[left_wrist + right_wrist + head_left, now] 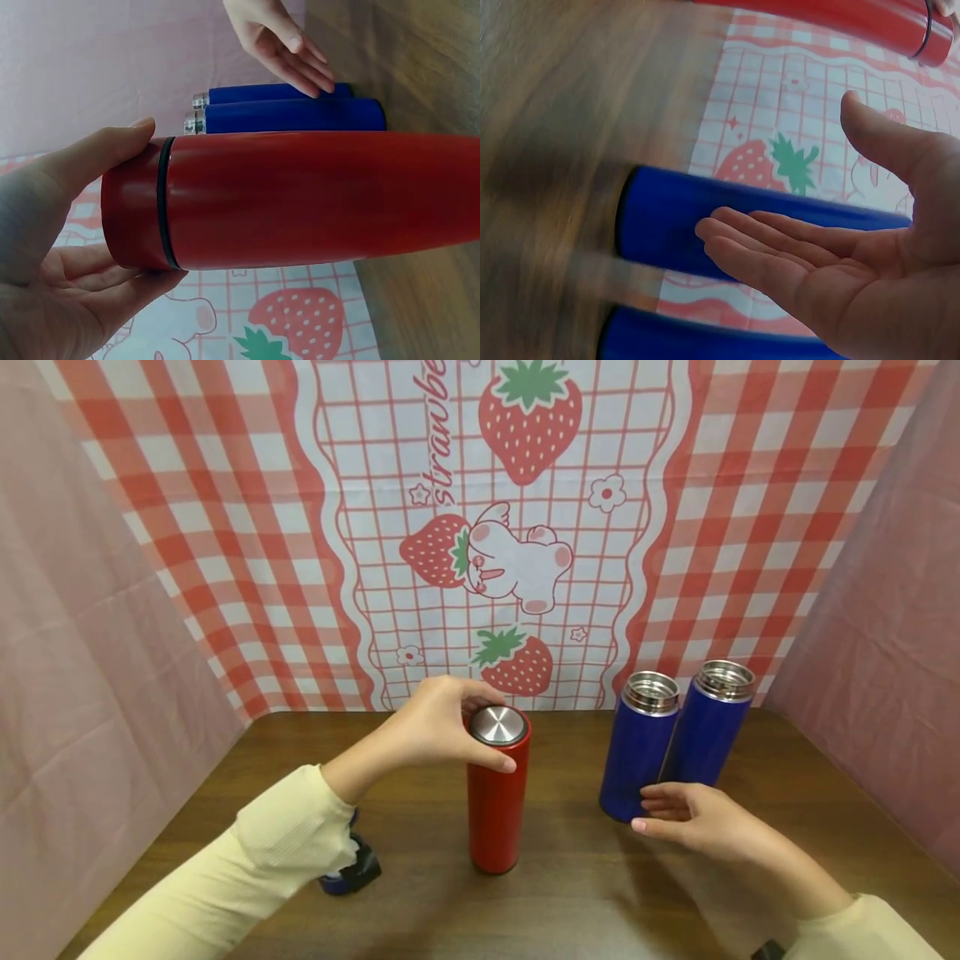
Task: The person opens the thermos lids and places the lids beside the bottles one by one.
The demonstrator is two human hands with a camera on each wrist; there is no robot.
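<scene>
A red thermos (497,818) with a shiny metal disc on its lid stands upright mid-table. My left hand (435,724) grips its lid, thumb at the near side and fingers round the back. In the left wrist view, a black ring separates the thermos lid (133,206) from the body. My right hand (693,817) holds nothing, its fingers relaxed, close in front of the nearer blue thermos (637,752). Just behind that stands another blue thermos (708,731). Both blue ones have bare metal necks without lids.
Near the left sleeve (292,827) lies a small blue object (335,886), partly hidden by a black piece (366,864). A strawberry-print cloth (600,577) hangs behind the wooden table (570,902). Pink cloths (877,635) close off both sides.
</scene>
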